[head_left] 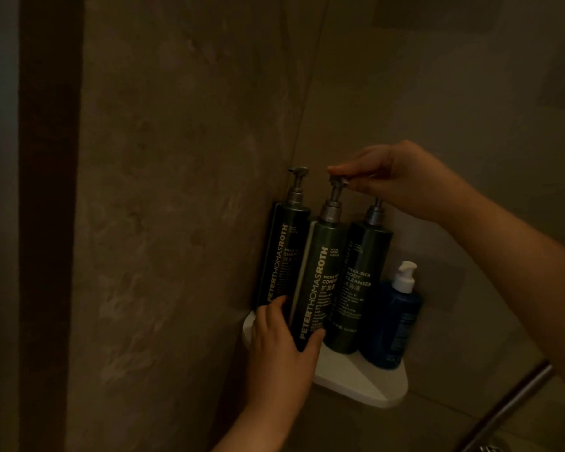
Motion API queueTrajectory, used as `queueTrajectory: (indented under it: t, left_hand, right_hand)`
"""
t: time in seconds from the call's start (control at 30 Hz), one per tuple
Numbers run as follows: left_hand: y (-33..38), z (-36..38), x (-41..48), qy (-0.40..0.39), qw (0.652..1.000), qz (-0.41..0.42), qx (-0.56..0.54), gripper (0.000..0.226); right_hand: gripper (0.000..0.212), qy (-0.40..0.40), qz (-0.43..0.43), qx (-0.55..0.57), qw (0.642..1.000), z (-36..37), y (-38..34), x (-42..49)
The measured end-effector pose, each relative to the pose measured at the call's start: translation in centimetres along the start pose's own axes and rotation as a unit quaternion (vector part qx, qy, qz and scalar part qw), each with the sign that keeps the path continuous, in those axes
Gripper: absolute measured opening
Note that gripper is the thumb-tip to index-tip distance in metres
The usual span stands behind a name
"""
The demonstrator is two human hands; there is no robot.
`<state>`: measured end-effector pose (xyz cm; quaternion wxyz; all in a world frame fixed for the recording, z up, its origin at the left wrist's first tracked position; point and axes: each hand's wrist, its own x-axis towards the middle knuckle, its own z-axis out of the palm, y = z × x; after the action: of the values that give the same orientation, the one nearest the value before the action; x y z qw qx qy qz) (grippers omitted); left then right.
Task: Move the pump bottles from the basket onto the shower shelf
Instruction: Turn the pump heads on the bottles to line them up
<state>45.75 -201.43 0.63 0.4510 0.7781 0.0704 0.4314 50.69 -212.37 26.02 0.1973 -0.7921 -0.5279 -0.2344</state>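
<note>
In the corner of the dim stone-tiled shower, a white shower shelf [366, 375] carries four pump bottles in a row. Farthest left on the shelf, against the wall, stands the dark shampoo bottle [282, 256]. Just right of it, and touching it, is the conditioner bottle [313, 282], tilted a little with its base toward the shelf's front edge. Next along stands the body cleanser bottle [356, 288], upright, and at the shelf's right end sits a shorter blue bottle [393, 327] with a white pump.

The left hand [281, 350] wraps the lower part of the conditioner bottle, its grip pressed around the base, with the thumb on the front and the fingertips reaching between it and the shampoo bottle. The right hand [395, 177] comes in from above the shelf, its grip pinching the conditioner bottle's grey pump head between thumb and fingers. A metal bar [509, 406] slants below the shelf's right side.
</note>
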Motion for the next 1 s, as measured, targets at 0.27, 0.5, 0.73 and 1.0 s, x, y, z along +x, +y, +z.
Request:
queueTrajectory:
  t: [0.27, 0.5, 0.73, 1.0]
  left_hand:
    - [-0.22, 0.28, -0.05, 0.009, 0.999, 0.013, 0.028, 0.073]
    - [-0.38, 0.22, -0.02, 0.015, 0.999, 0.024, 0.027, 0.073]
    - [-0.31, 0.19, -0.04, 0.005, 1.000, 0.015, 0.020, 0.073]
    - [-0.23, 0.20, -0.05, 0.006, 1.000, 0.015, 0.025, 0.074]
  right_hand:
    - [0.034, 0.006, 0.000, 0.018, 1.000, 0.26, 0.23, 0.03]
    - [0.033, 0.024, -0.005, 0.030, 0.999, 0.55, 0.27, -0.30]
    - [0.032, 0.024, 0.003, 0.021, 0.999, 0.51, -0.02, -0.43]
    - [0.031, 0.038, 0.004, 0.030, 0.999, 0.90, 0.25, -0.42]
